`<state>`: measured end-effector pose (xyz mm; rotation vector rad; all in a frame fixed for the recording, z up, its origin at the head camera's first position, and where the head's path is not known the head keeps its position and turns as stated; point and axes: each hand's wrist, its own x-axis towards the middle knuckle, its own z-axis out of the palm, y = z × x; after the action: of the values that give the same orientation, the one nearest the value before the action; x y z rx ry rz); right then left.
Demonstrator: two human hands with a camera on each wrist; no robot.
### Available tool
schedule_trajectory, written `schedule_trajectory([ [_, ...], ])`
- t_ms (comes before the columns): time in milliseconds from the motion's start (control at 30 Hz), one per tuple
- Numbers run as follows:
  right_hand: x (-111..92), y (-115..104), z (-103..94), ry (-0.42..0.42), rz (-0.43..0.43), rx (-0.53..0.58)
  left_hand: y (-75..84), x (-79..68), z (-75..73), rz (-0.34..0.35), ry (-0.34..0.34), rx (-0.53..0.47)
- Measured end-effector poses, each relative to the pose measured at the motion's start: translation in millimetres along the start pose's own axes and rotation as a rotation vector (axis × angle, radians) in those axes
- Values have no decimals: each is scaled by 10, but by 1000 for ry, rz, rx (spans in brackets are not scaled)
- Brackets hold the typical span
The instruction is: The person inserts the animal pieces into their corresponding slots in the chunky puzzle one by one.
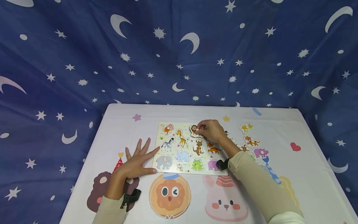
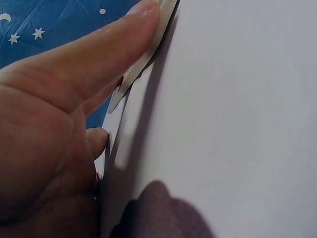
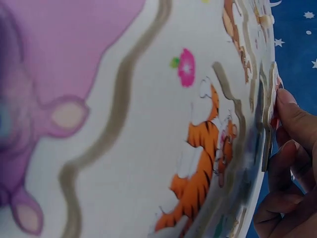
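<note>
An animal puzzle board (image 1: 185,127) lies flat on the table. At its top right, my right hand (image 1: 213,132) pinches a lion puzzle piece (image 1: 193,128) over the board. From the right wrist view, the piece (image 3: 271,111) appears edge-on between thumb and fingers, tilted near the board's surface. My left hand (image 1: 137,163) has its fingers spread at the board's left side. Its thumb (image 2: 124,44) touches the board's edge (image 2: 143,62) in the left wrist view. Pictures of a giraffe, zebra, elephant and frog show on the board.
Right of the board lie several loose pieces, among them a tiger (image 1: 251,141), a purple hippo (image 1: 260,152) and a yellow animal (image 1: 246,128). My right forearm partly covers others. A white cloth with cartoon prints covers the table (image 1: 123,119); a blue starry curtain (image 1: 156,71) hangs behind.
</note>
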<state>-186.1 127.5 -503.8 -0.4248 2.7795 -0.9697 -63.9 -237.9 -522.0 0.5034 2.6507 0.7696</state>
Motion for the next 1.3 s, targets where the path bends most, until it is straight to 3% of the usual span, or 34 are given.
schedule_trajectory([
  [467, 58, -3, 122, -12, 13, -25, 1, -13, 5, 12, 7, -1],
  [1000, 94, 44, 100, -61, 33, -16, -41, -30, 33, 2, 8, 2],
  [1300, 113, 74, 88, -46, 29, -42, -17, 11, 21, 8, 9, 7],
])
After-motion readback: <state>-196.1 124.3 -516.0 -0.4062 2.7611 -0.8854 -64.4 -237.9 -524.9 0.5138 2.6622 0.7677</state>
